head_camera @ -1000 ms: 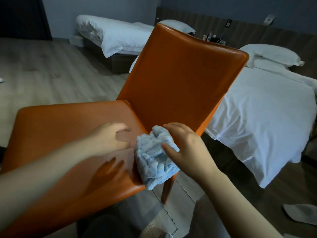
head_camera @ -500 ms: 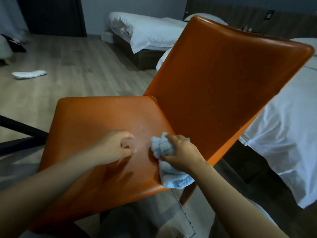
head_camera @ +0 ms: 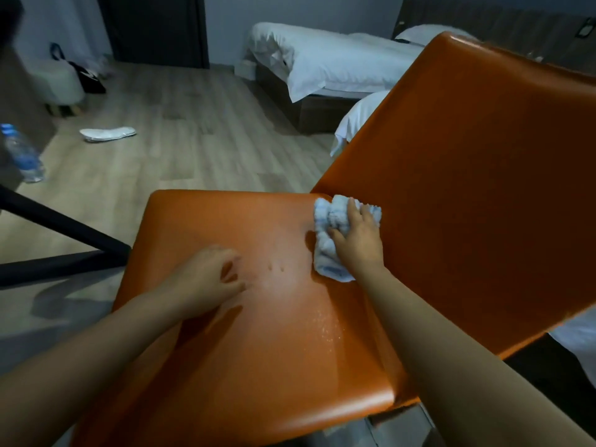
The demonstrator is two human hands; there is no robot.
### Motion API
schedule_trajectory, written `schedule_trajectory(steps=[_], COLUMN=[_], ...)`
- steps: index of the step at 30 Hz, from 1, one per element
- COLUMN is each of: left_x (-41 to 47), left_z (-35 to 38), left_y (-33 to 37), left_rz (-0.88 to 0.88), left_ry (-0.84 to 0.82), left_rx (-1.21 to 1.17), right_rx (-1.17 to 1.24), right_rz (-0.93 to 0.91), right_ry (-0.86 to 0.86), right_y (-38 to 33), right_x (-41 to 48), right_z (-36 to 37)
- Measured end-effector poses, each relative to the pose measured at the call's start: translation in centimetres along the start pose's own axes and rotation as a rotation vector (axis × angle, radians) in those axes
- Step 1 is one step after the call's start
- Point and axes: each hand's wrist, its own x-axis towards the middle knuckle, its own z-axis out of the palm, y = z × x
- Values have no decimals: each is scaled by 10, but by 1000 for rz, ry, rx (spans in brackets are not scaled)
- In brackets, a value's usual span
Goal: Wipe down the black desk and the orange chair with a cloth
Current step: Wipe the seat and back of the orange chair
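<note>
Nearest the person, the front part of the orange chair (head_camera: 274, 350) showed a damp sheen w/ fine droplets along the seat edge by the backrest, so the seat wipe was probably well under way.

Mid-seat, the left hand (head_camera: 209, 279) rested w/ fingers loosely curled, tips touching the leather, holding nothing.

At the rear of the seat, in the crease below the backrest, the right hand (head_camera: 358, 243) lay over the pale blue cloth (head_camera: 327, 217). Its fingers were bent over the wad and its thumb was tucked against the side: a light closed grip, pressing down.

The cloth was bunched into a rough roll. Its long axis ran along that crease, near end toward the person, far end at the seat's rear corner. The chair itself faced to the person's left, w/ the backrest leaning off to the right.

The backrest looked dry (hard to be sure in this light), so it was likely left to do.

Left of the chair, black bars (head_camera: 64, 233) may have been the desk frame. The desk top wasn't in view, so its state couldn't be told.

Beyond the chair lay a white slipper (head_camera: 108, 134) on the floor and a bed (head_camera: 338, 62).
</note>
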Motion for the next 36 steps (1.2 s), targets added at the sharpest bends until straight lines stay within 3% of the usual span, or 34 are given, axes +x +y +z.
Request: schedule_trajectory(steps=[9,19,27,32,36], left_x=[26,16,-24,-37,-33], left_z=[-14,-34,-35,-32,-38], left_y=[-42,-101,-128,-127,-121], left_rz=[-73,-201,-342,-359,-367], left_ry=[79,170,251,223,227], left_rx=[19,-7,-238,-321,-350], right_rx=[34,126,135,95,277], right_rz=[49,-205,-411,-539,-508], right_ry=[-80,-234,-269,-359,-403], right_y=[-42,-165,-262,-289,-284], right_x=[65,87,66,51,45], right_z=[44,96,130,129,104])
